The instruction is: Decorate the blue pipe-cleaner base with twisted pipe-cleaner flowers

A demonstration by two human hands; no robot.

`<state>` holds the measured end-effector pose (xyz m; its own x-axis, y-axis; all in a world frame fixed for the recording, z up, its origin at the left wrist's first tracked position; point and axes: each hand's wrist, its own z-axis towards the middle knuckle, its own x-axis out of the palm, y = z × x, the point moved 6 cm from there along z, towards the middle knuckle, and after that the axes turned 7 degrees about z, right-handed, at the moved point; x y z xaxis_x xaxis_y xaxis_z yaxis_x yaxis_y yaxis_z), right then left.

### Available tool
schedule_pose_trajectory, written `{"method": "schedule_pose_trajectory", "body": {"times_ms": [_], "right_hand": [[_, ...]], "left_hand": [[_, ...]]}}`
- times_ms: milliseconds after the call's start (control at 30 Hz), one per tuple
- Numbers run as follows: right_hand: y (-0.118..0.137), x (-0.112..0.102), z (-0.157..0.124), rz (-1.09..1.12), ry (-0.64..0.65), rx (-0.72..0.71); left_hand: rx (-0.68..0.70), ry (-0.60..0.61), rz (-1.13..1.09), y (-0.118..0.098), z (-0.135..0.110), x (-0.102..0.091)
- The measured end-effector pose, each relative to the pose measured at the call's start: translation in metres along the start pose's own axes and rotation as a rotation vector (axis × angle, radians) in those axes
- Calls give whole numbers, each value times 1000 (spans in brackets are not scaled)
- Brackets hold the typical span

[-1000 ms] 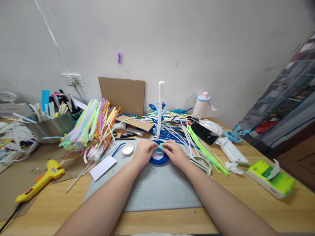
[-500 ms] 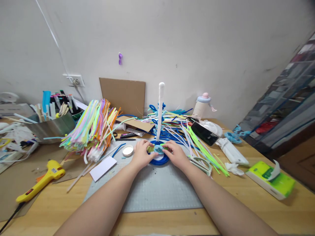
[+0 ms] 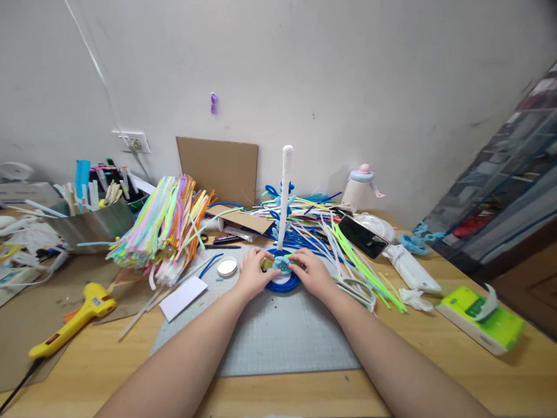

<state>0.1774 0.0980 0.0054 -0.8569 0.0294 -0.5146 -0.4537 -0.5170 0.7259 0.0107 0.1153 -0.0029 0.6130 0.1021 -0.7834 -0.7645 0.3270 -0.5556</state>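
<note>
A white fuzzy post point(image 3: 285, 186) stands upright on a round blue-rimmed base point(image 3: 282, 283) at the far end of a grey cutting mat point(image 3: 270, 337). At the foot of the post sits a small light-blue pipe-cleaner piece point(image 3: 282, 265) with a green pipe cleaner running through it. My left hand point(image 3: 252, 271) pinches the green piece on the left side. My right hand point(image 3: 313, 273) pinches it on the right side. Both hands rest against the blue base.
A big bundle of pastel pipe cleaners point(image 3: 165, 223) lies at the left, loose blue and green ones point(image 3: 348, 238) behind and right. A yellow glue gun point(image 3: 72, 319), white card point(image 3: 183, 298), round lid point(image 3: 226, 266), scissors point(image 3: 359, 290), phone point(image 3: 361, 235), tissue pack point(image 3: 481, 316) and cardboard sheet point(image 3: 217, 168) surround the mat.
The green pipe cleaner now shows on the left side of the blue piece too, under my left fingers. Both hands stayed at the base, shifting only slightly.
</note>
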Motion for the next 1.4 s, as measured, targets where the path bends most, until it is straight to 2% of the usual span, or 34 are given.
{"method": "schedule_pose_trajectory", "body": {"times_ms": [200,333,433,767,1400], "right_hand": [[2,0,0,6,-2,-4],[3,0,1,-3,1,-3],[4,0,1,-12,-1,-7],[4,0,0,-18,1,-9],[5,4,2,-66,34,-22]], "left_hand": [[88,8,0,-9,-2,0],[48,-21,6,-10,-2,2],[32,-29,46,-10,-3,4],[148,-29,210,-20,-9,3],[145,-25,232,-21,-10,3]]}}
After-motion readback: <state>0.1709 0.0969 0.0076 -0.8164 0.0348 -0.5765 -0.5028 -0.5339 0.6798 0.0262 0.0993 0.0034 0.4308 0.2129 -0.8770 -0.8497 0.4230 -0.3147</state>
